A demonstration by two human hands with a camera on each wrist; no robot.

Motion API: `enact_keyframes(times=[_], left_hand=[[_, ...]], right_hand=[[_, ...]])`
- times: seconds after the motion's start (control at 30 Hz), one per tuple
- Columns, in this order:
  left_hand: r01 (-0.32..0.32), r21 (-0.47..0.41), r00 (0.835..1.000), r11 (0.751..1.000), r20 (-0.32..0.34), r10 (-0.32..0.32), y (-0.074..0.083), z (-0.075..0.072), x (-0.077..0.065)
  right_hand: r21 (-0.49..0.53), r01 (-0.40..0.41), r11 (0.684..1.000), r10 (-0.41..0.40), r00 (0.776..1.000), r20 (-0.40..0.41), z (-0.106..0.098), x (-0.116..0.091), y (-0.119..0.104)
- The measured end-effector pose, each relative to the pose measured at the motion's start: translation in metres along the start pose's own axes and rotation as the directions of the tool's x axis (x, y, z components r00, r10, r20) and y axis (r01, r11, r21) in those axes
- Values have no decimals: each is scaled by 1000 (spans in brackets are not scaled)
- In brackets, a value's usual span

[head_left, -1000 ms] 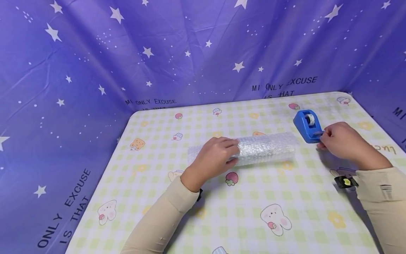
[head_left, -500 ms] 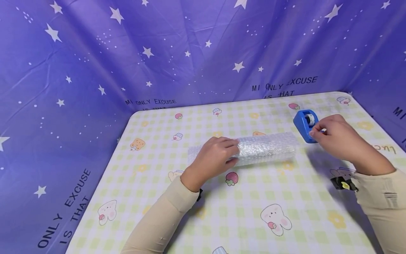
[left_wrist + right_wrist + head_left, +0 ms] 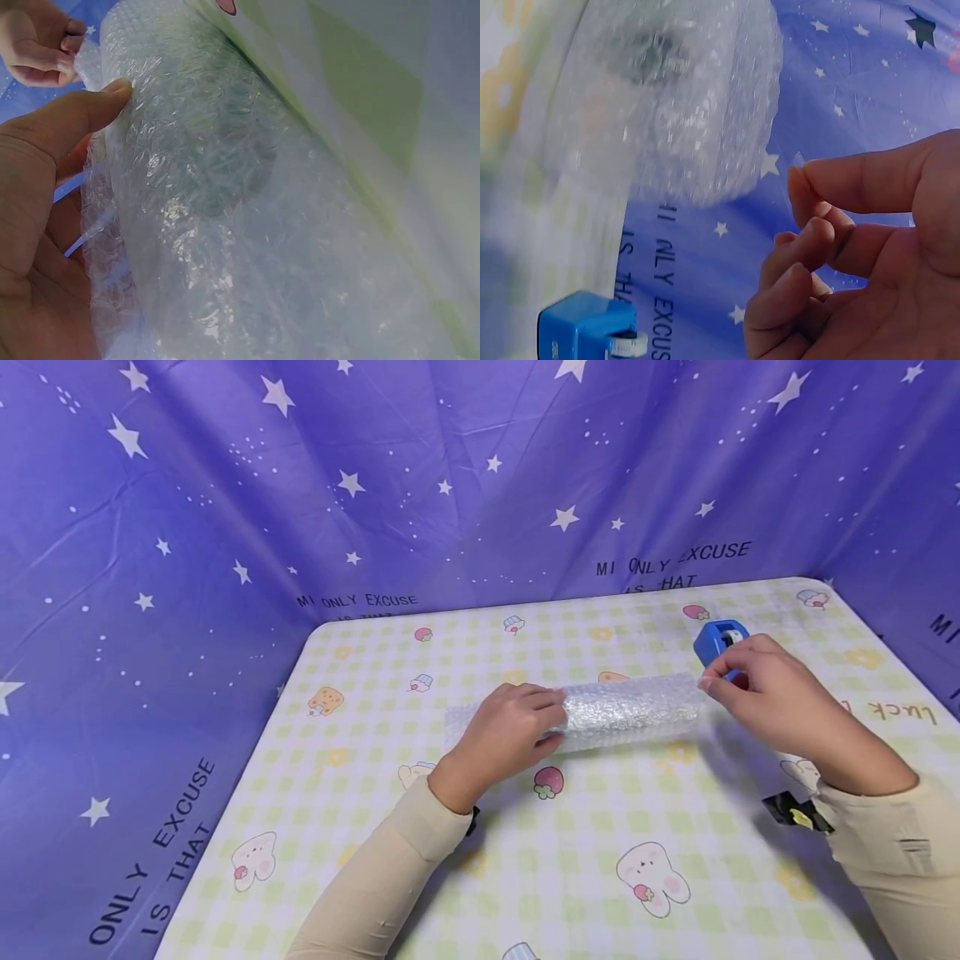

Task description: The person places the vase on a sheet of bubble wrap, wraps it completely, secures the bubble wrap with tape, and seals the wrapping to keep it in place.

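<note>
A bubble-wrap bundle (image 3: 626,710), rolled into a long tube, lies across the middle of the table. My left hand (image 3: 513,722) holds it near its left end, thumb on the near side and fingers over the top. Through the layers a dark greenish patch shows in the left wrist view, its kind hidden by the wrap (image 3: 225,165). Between thumb and index finger my right hand (image 3: 776,697) pinches a small clear piece of tape (image 3: 799,159), just off the bundle's right end. Behind that hand stands a blue tape dispenser (image 3: 708,643), partly covered by the fingers.
The table (image 3: 570,868) wears a green-and-white checked cover with printed cartoon figures. A purple curtain (image 3: 465,468) with white stars hangs along its back and sides, close to the table edge.
My right hand has moved left from the tape dispenser's front to beside the bundle's right end, bringing the tape piece along. The left hand and the bundle have stayed in place.
</note>
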State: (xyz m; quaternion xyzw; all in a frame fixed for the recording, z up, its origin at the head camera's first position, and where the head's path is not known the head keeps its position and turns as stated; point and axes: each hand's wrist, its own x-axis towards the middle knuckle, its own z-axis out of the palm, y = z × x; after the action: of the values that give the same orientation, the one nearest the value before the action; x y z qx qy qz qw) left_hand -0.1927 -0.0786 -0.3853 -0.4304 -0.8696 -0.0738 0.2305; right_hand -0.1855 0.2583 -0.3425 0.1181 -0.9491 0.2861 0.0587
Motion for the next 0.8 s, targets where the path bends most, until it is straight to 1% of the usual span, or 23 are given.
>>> enact_keyframes(times=[0.1,0.33,0.6,0.8], left_hand=[[0,6,1000,1000,-2,0,0,0,0],[0,21,1000,1000,-2,0,1,1,0],[2,35,1000,999,4,-2,1,1,0],[1,37,1000,999,1,-1,0,2,-1]], right_hand=[[15,18,1000,-18,1000,-8,4,-1,-6],[54,29,998,-29,1000,-12,15,-5,-20],[90,69,994,-64,996,-57,26,-8,-38],[135,58,989,-50,997,-61,35,-11,-53]])
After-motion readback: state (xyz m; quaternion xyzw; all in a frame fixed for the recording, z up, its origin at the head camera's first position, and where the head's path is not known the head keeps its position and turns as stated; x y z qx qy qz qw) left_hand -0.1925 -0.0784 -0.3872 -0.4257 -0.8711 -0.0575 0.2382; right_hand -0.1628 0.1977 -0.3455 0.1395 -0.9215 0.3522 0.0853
